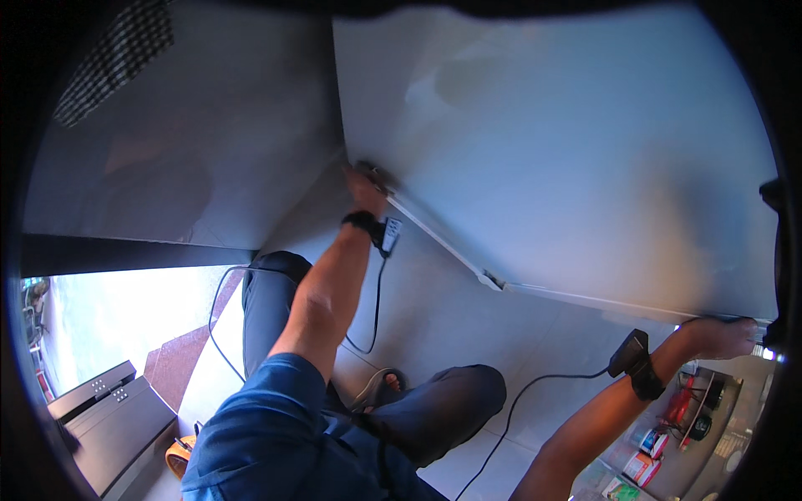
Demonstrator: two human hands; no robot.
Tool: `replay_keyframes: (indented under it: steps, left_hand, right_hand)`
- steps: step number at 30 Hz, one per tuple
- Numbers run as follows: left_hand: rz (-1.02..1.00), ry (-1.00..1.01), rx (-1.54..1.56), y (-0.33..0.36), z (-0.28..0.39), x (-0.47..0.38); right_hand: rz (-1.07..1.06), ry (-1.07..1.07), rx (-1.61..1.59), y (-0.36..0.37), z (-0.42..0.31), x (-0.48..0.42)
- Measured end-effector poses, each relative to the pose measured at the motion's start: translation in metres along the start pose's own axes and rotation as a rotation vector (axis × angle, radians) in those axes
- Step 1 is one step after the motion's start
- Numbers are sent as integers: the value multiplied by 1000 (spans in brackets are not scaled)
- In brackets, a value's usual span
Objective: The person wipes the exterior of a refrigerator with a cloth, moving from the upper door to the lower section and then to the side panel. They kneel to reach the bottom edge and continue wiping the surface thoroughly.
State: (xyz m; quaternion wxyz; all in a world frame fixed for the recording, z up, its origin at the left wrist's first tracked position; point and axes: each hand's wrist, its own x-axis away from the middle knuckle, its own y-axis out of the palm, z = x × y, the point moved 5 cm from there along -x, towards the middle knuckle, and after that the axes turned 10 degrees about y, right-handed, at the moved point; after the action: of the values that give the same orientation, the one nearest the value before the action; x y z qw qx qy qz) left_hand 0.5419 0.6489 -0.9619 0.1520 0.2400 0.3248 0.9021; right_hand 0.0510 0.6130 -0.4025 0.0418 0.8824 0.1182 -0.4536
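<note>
A large pale, glossy panel (564, 156) fills the upper right of the view, with a narrow metal strip (438, 237) along its lower edge. My left hand (366, 191) is at the strip's upper left end, beside a dark fitting (374, 174); the fingers are blurred and partly hidden. Under the panel's lower right corner lies my right hand (723, 337), palm against the edge, its fingertips near the dark rim of the view. Both wrists carry black straps with cabled devices.
A grey wall panel (188, 138) stands at the left above a bright opening. Grey metal parts with hinges (113, 407) lie lower left, near an orange object (178, 456). At lower right is a tray (720, 413) with small items. Black cables hang near my knees.
</note>
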Motion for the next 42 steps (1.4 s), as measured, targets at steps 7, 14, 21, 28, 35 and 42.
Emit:
replay_keyframes:
  steps: [7,14,21,28,35,42]
  left_hand:
    - [174,-175,24,11,-9,10]
    - [314,-502,8,19,-99,148]
    - [-13,-942,28,14,-207,331]
    - [-908,-221,-884,40,-159,344]
    - [-367,-531,-391,-8,-135,235]
    - [67,-90,-331,-14,-73,108]
  right_hand:
    - [92,-287,281,2,30,-25]
    - [144,-380,513,7,60,-49]
    - [70,-195,260,7,43,-29]
    - [28,-329,302,5,-3,7]
    - [-124,5,3,4,-4,19]
    - [-17,-203,299,6,2,4]
